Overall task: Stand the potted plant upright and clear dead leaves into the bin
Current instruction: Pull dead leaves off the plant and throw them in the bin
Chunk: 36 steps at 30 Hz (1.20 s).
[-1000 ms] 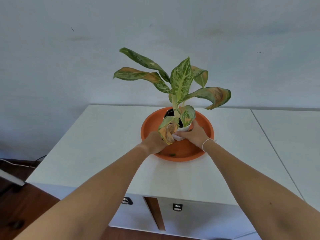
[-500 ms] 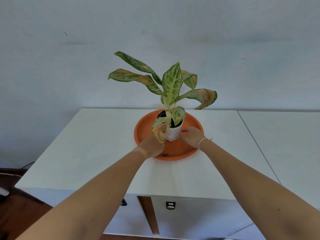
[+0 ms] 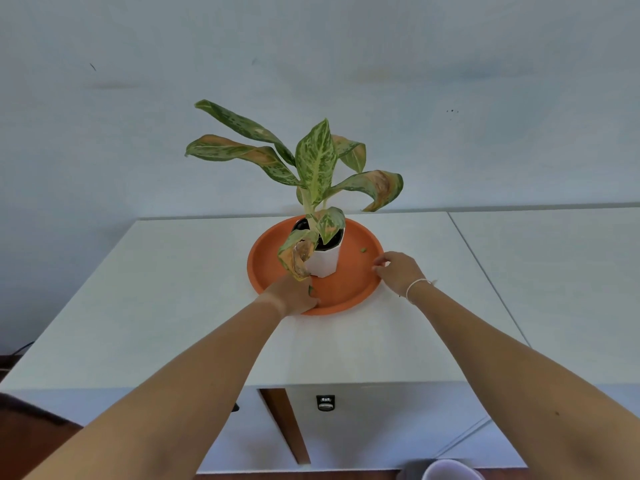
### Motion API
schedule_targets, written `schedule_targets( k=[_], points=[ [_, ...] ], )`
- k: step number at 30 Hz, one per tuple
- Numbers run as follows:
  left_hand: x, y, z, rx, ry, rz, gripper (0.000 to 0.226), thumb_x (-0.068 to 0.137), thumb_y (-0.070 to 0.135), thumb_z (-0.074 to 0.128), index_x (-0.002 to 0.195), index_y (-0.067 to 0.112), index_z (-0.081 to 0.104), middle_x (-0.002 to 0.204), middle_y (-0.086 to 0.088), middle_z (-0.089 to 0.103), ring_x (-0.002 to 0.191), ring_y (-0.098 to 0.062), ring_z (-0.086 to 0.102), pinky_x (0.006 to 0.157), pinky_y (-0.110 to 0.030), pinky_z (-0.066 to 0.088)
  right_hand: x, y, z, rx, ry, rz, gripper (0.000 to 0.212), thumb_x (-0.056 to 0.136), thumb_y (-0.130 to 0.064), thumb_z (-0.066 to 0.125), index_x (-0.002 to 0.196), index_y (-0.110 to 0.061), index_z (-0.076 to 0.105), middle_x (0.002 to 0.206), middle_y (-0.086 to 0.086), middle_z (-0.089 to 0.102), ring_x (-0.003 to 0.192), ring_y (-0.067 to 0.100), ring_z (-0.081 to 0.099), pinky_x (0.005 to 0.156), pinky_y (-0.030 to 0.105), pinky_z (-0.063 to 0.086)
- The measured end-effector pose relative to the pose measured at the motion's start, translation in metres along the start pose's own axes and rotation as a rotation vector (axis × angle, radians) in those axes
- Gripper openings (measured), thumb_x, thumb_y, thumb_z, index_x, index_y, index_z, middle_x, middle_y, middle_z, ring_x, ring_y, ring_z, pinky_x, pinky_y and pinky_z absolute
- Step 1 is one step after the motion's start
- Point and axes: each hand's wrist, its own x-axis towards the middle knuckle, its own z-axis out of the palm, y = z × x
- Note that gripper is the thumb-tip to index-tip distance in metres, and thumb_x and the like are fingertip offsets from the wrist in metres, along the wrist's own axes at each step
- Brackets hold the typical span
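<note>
Head view — potted plant (image 3: 323,261) upright between left hand (image 3: 292,295), right hand (image 3: 398,271) — untouched

No readable text, label, brand, number or sign anywhere in the head view. The small dark fitting (image 3: 325,402) on the cabinet front (image 3: 363,424) carries light marks, too small and blurred to make out as characters. The white pot (image 3: 323,263), the orange tray (image 3: 346,292) and the wall (image 3: 485,98) carry no lettering that can be seen.
</note>
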Motion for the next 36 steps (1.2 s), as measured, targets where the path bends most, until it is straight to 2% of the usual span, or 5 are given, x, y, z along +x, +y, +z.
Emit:
schedule_targets(
  k=[12,24,28,30,36],
  points=[
    [-0.006,0.006,-0.003,-0.029,-0.062,-0.041,0.030,0.095,0.017,0.038,0.065,0.012,0.037,0.062,0.001,0.036,0.052,-0.012,0.033,0.051,-0.023,0.028,0.018,-0.007,-0.001,-0.215,-0.012,-0.053,0.035,0.096,-0.023,0.044,0.128,-0.023,0.059,0.136,0.004,0.057,0.121,0.024,0.054,0.100,0.035,0.044],
    [-0.019,0.009,-0.005,-0.334,0.186,-0.099,0.045,0.093,0.024,0.041,0.126,-0.007,0.044,0.124,-0.029,0.053,0.082,-0.025,0.062,0.064,-0.012,0.040,0.043,-0.028,-0.002,-0.680,0.020,-0.205,0.038,0.100,-0.022,0.032,0.125,-0.023,0.062,0.124,0.005,0.063,0.112,0.026,0.061,0.090,0.034,0.048],
    [-0.024,0.010,-0.007,-0.403,0.211,-0.056,0.024,0.092,0.012,0.037,0.088,-0.007,0.052,0.084,-0.027,0.054,0.073,-0.038,0.054,0.059,-0.041,0.037,0.046,-0.033,0.005,-0.862,0.040,-0.246,0.037,0.098,-0.008,0.034,0.117,-0.011,0.066,0.113,0.007,0.069,0.104,0.027,0.066,0.083,0.033,0.050],
    [-0.026,0.008,-0.010,-0.442,0.234,-0.095,0.032,0.091,0.012,0.037,0.059,0.014,0.035,0.054,-0.004,0.036,0.046,-0.018,0.034,0.045,-0.031,0.025,0.045,-0.040,0.006,-0.874,0.026,-0.237,0.037,0.098,-0.006,0.033,0.123,-0.005,0.061,0.119,0.008,0.066,0.110,0.028,0.063,0.091,0.033,0.049],
    [-0.032,-0.005,-0.012,-0.470,0.285,-0.150,0.039,0.092,0.013,0.039,0.056,0.019,0.029,0.053,0.002,0.033,0.048,-0.012,0.027,0.049,-0.027,0.022,0.037,-0.054,0.004,-0.824,-0.050,-0.208,0.043,0.101,-0.015,0.024,0.137,-0.002,0.046,0.134,0.014,0.055,0.124,0.031,0.052,0.100,0.034,0.041]
  ],
)
